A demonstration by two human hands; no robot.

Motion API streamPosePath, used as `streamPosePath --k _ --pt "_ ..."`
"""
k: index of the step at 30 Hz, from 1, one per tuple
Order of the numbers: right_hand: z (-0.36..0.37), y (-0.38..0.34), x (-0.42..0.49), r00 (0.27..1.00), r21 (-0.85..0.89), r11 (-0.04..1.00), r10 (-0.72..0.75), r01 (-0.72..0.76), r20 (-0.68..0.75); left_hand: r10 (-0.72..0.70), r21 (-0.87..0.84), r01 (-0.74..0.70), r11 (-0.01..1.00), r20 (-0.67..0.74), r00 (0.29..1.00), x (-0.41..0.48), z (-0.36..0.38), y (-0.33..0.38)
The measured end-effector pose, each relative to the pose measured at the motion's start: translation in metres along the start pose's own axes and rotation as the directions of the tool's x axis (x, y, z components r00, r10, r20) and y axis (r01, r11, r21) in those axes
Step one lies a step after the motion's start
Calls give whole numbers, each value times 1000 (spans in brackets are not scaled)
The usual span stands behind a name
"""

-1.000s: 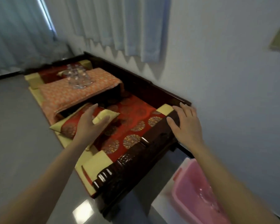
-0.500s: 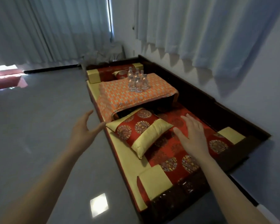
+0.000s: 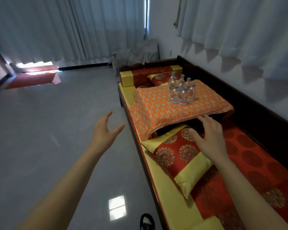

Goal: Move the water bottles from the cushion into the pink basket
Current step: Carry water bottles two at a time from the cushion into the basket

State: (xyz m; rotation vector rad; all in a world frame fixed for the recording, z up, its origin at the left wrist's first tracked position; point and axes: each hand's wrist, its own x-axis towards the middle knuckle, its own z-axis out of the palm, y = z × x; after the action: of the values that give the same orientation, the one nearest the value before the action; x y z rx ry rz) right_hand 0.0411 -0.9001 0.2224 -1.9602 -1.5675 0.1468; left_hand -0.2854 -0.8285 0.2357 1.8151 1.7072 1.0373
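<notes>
While upright on the orange cushion point(image 3: 156, 113), water bottles point(image 3: 181, 90); left hand point(image 3: 105, 131), right hand point(image 3: 209, 135) loose, empty.

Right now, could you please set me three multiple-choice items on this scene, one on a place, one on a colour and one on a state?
1. Where do the water bottles stand?
A. on the grey floor
B. on the orange patterned cloth
C. in a pink basket

2. What colour are the end bands of the near pillow?
A. blue
B. green
C. yellow

3. How is the left hand?
A. open, holding nothing
B. gripping a bottle
C. pinching the cloth

Answers: 1 B, the bottles stand clustered on the cloth; 2 C, yellow bands flank its red middle; 3 A, its fingers are spread with nothing in them.
</notes>
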Motion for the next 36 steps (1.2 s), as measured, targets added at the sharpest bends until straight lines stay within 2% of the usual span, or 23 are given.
streamPosePath --k 9,15,22,25,29,31,36 --pt "78 -25 180 1000 10 1000 -26 26 0 -42 -67 41 997 -27 999 189 25 -23" --pt "124 -37 270 999 2 999 -32 32 27 -94 -56 94 994 0 996 294 42 -54" --pt "190 -31 368 992 -31 993 109 -111 -55 -7 -49 12 999 96 995 438 90 -88" --pt "219 -25 398 963 -11 971 237 -240 -129 28 -57 -18 998 185 982 496 107 -105" --pt "250 -25 454 928 -13 947 311 -320 -206 103 -20 -101 995 299 949 592 131 -116" --pt "263 -24 469 912 -9 929 361 -369 -195 95 -12 -96 995 323 942 621 145 -118" --pt "288 -8 495 837 82 858 512 -507 -191 151 -45 -149 988 507 848 679 208 -116"
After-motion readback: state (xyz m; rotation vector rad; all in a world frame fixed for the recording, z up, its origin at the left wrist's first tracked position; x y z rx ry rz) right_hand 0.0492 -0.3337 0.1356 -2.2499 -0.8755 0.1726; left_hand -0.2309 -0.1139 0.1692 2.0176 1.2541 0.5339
